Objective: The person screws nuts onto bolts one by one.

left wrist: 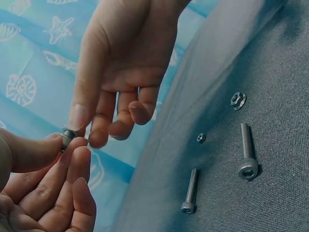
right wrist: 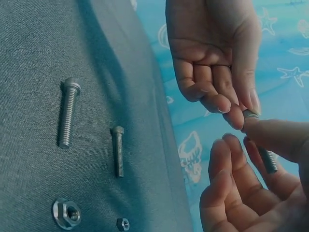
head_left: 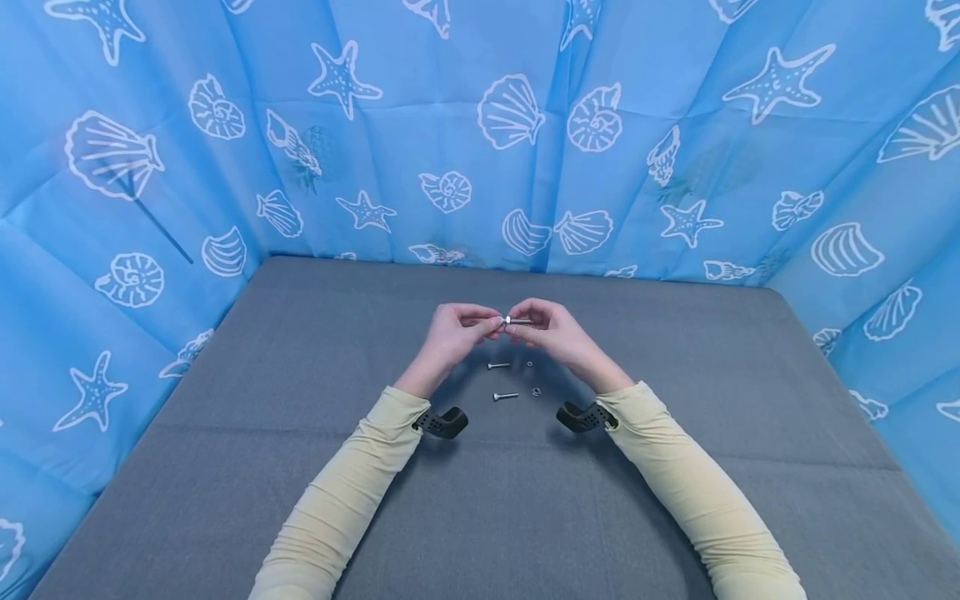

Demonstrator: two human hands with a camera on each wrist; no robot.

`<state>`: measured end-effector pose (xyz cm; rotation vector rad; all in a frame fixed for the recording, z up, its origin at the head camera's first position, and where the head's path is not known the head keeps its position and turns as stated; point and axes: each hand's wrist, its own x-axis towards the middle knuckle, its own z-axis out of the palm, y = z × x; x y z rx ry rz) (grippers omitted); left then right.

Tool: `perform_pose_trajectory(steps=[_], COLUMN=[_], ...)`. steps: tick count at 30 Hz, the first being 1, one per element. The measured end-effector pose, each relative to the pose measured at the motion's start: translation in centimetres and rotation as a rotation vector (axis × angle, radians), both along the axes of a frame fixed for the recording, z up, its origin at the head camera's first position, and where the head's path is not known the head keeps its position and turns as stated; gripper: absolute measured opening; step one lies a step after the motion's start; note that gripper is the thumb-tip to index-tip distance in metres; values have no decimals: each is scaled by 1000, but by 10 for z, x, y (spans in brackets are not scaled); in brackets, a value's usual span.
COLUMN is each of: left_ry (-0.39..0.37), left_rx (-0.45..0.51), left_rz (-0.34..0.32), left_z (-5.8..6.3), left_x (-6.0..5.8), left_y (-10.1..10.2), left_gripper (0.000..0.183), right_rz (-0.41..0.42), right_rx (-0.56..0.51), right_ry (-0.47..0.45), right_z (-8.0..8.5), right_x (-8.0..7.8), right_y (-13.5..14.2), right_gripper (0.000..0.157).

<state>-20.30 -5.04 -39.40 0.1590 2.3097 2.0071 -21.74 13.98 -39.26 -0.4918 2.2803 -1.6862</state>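
Note:
Over the far middle of the table, both hands meet at one silver bolt [head_left: 521, 322]. My left hand [head_left: 459, 330] pinches it at its head end between thumb and fingertips. My right hand [head_left: 553, 330] pinches a bright nut [head_left: 507, 320] on the bolt close to the head. The threaded shank [right wrist: 268, 160] runs out past the right thumb, toward the right palm. In the right wrist view that thumb covers the nut. Below the hands lie a larger socket-head bolt [left wrist: 247, 159], a smaller bolt [left wrist: 190, 192], a flanged nut [left wrist: 238, 100] and a small hex nut [left wrist: 201, 138].
A grey cloth covers the table [head_left: 480, 508]. Blue curtains [head_left: 450, 125] with shells and starfish hang behind it and along both sides. Dark curved bands [head_left: 442, 423] are worn at the wrists, over pale yellow sleeves [head_left: 341, 496].

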Motion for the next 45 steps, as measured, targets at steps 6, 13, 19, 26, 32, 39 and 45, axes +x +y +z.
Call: perform_pose_trajectory(steps=[6, 13, 19, 26, 32, 39, 45], left_ry=[5, -11, -15, -7, 8, 5, 1], left_rx=[-7, -10, -38, -17, -9, -5, 3], left_rz=[-3, 1, 11, 4, -2, 1, -2], left_z=[0, 1, 2, 2, 1, 1, 1], left_x=[-1, 0, 1, 1, 1, 1, 1], left_y=[0, 0, 0, -1, -1, -1, -2], left_gripper=[19, 16, 17, 16, 16, 16, 16], right_rz=[-15, 5, 1, 12, 8, 19, 13], right_rx=[6, -16, 5, -10, -9, 5, -3], right_ry=[-30, 10, -7, 28, -9, -2, 6], right_z=[-1, 0, 1, 1, 1, 14, 25], right_x=[-1, -1, 0, 0, 0, 9, 17], right_y=[0, 1, 0, -1, -1, -4, -6], right_gripper=[33, 27, 30, 25, 32, 26, 27])
